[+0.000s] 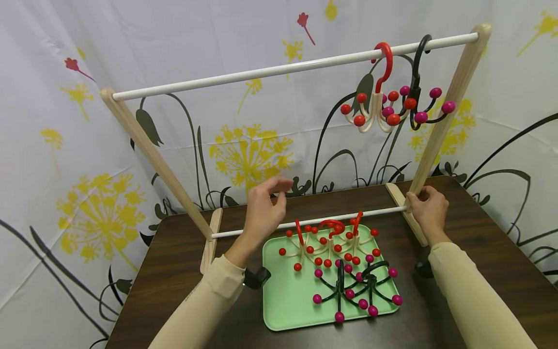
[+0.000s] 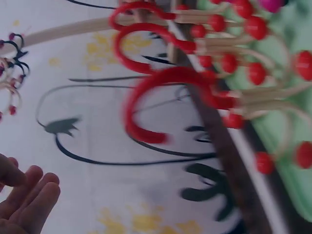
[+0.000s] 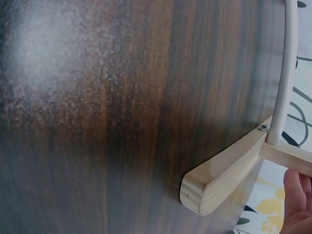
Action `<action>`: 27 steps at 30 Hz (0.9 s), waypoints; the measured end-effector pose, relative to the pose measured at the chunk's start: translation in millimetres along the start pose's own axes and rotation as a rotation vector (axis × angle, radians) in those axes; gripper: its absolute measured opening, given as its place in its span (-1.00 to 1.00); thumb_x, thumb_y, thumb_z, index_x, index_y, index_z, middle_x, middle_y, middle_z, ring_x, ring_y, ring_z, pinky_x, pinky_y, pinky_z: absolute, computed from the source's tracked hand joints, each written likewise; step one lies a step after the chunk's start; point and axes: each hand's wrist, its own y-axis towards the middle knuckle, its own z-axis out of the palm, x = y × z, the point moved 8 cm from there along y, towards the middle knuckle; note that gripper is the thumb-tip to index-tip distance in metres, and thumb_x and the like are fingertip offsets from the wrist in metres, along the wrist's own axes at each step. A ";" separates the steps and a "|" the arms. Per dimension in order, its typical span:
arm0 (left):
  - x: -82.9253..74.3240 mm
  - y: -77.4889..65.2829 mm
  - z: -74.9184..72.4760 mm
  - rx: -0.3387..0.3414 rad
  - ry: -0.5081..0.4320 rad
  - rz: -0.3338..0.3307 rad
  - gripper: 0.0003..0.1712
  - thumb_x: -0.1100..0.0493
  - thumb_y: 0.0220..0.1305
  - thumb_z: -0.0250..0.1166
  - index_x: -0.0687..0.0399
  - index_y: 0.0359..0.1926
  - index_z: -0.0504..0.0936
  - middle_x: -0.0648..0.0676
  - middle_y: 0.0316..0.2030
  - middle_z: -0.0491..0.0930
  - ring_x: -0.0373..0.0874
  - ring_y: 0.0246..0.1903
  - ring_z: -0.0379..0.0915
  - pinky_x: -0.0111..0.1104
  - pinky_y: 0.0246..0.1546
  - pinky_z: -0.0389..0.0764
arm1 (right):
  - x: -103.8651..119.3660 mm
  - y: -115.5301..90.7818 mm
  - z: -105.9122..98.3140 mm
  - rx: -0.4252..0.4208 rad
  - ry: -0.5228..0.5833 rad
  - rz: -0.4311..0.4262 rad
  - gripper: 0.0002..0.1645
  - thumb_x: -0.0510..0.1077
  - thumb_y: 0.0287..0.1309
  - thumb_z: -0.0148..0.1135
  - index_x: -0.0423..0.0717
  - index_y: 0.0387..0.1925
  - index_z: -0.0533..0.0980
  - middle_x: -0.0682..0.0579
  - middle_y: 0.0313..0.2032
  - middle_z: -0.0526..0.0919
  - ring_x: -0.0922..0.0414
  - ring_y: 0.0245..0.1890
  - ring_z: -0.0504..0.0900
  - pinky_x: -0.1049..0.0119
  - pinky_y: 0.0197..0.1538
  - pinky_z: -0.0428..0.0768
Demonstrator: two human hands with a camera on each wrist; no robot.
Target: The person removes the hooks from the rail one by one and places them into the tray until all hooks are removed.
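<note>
My left hand [image 1: 266, 206] hovers behind the tray with fingers loosely bent and nothing in them. Its fingertips [image 2: 46, 187] also appear in the left wrist view. With thumb and fingers, my right hand [image 1: 429, 211] grips the right post [image 1: 442, 126] of a wooden rack near its foot. On the rack's white top rod [image 1: 261, 72] hang a red-hooked multi-arm hanger [image 1: 377, 97] with red balls and a black one [image 1: 416, 97] with magenta balls. Three red-hooked hangers [image 1: 331, 237] and two black hangers [image 1: 370, 281] lie on the green tray [image 1: 283, 305].
The rack's left post [image 1: 157, 162] and foot [image 1: 211, 247] stand on the dark wooden table [image 1: 174, 271]. A white lower rod [image 1: 383, 211] runs behind the tray. Behind the table hangs a white flower-printed curtain [image 1: 183, 43].
</note>
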 end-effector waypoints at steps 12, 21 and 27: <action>-89.8 82.2 21.7 -0.037 -0.181 0.225 -0.79 0.37 0.28 0.22 0.22 -0.08 0.66 0.06 -0.16 0.70 -0.26 -0.15 0.63 -0.42 -0.21 0.66 | -0.1 1.0 -0.1 0.013 -0.024 -0.008 -0.63 -0.12 0.24 0.28 -0.40 -0.11 0.59 -0.34 -0.18 0.68 -0.16 -0.15 0.60 0.08 -0.13 0.47; -123.3 141.6 44.1 0.045 -0.280 0.149 -0.65 0.28 0.29 0.28 0.19 0.10 0.61 0.06 -0.07 0.66 -0.29 -0.13 0.60 -0.52 -0.09 0.59 | 0.5 2.2 -0.6 0.002 -0.025 -0.012 -0.64 -0.13 0.23 0.29 -0.39 -0.12 0.60 -0.32 -0.19 0.68 -0.15 -0.16 0.60 0.06 -0.09 0.47; -128.3 163.4 62.3 0.130 -0.167 0.010 -0.48 0.20 0.28 0.32 0.08 0.27 0.51 0.03 0.03 0.63 -0.28 -0.06 0.59 -0.58 -0.07 0.53 | -0.5 0.6 -1.5 0.014 -0.025 -0.004 -0.63 -0.10 0.24 0.28 -0.37 -0.11 0.60 -0.32 -0.18 0.68 -0.15 -0.14 0.59 0.06 -0.08 0.47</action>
